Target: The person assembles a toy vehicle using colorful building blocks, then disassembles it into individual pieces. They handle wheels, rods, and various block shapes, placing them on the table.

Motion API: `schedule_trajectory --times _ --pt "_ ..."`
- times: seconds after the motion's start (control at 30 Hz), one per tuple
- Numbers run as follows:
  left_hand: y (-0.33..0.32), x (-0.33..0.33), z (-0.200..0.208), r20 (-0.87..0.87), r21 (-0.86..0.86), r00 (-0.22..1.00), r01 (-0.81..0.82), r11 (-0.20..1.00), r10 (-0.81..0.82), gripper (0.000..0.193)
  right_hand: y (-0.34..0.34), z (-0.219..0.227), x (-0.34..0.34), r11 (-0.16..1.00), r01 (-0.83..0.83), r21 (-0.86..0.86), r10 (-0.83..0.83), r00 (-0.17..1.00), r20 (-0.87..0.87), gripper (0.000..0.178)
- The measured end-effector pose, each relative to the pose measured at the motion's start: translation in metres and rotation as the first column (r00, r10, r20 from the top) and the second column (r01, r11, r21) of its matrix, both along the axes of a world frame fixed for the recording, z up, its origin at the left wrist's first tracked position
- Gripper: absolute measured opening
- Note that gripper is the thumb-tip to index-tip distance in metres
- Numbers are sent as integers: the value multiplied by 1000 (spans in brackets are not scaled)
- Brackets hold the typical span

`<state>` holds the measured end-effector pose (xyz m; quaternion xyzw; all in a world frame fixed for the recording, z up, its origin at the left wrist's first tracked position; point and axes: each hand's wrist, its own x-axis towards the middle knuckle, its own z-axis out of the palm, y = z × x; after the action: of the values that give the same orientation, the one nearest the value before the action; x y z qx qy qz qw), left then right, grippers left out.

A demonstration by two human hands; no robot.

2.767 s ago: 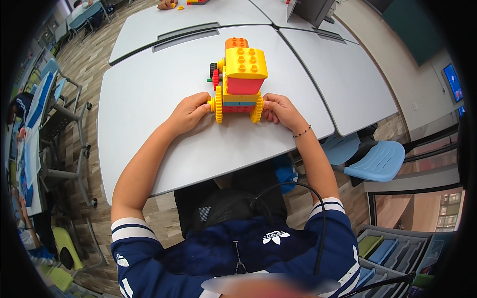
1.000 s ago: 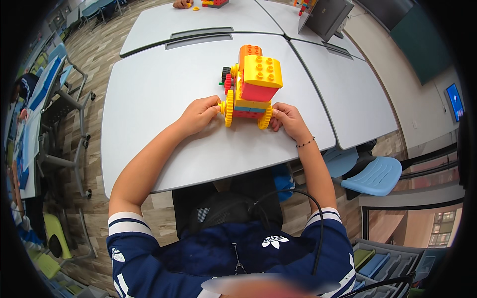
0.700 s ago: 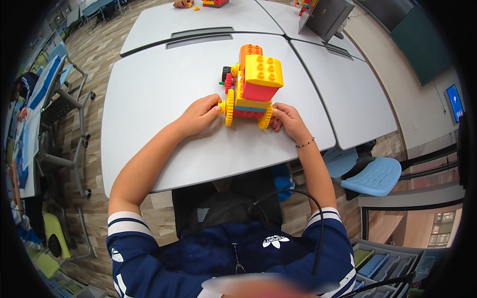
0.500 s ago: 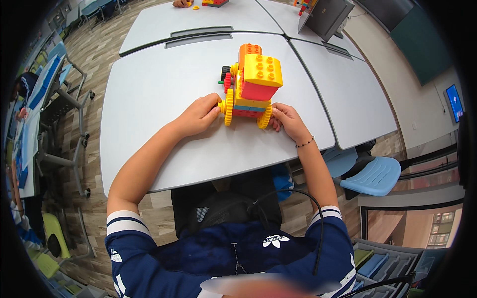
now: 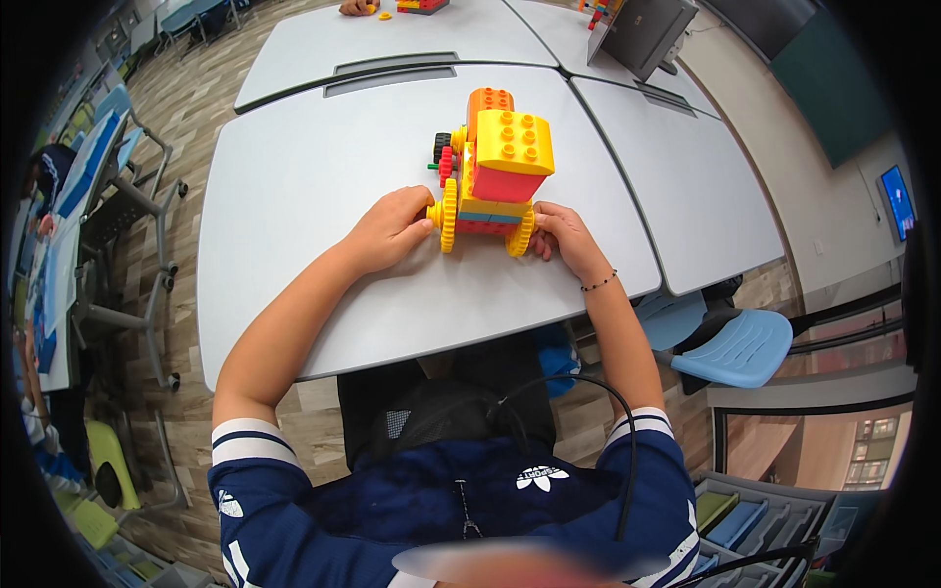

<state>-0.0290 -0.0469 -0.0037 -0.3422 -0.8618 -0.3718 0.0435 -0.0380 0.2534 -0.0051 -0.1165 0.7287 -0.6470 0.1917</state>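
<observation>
A toy vehicle (image 5: 493, 171) built from big plastic bricks stands on the grey table (image 5: 294, 196). It has a yellow studded top, an orange brick behind, a red body and yellow gear wheels. My left hand (image 5: 390, 227) rests on the table with its fingers at the left yellow wheel. My right hand (image 5: 563, 233) grips the right yellow wheel from the other side. A thin bracelet sits on my right wrist.
More grey tables adjoin at the back and right. A grey box (image 5: 642, 34) stands on the far right table, and a small brick build (image 5: 421, 6) with another person's hand lies at the far edge. A blue chair (image 5: 735, 348) stands right, several chairs left.
Over the frames the toy vehicle has shifted a little to the right and away from me, with both hands staying at its wheels. In the last second almost nothing moves.
</observation>
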Motion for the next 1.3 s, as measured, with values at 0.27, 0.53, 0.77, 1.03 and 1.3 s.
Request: schedule_trajectory --times 0.27,0.53,0.77,1.03,1.3 --pt "4 6 6 -131 -58 990 -68 996 60 29 -12 5 9 988 90 127 -63 978 -199 15" --pt "4 0 3 -198 -125 980 -45 991 19 30 -16 -2 12 996 63 70 -45 971 -237 18" --pt "21 7 -1 -206 -72 978 16 997 -30 31 -24 -13 10 965 141 -223 -202 939 -280 32" --pt "28 17 2 -44 -54 998 49 997 -51 36 -17 -15 8 894 68 -444 -173 965 -200 42" --pt "28 15 2 -93 4 990 111 994 -110 31 -12 -25 3 883 116 -455 -201 969 -142 35"
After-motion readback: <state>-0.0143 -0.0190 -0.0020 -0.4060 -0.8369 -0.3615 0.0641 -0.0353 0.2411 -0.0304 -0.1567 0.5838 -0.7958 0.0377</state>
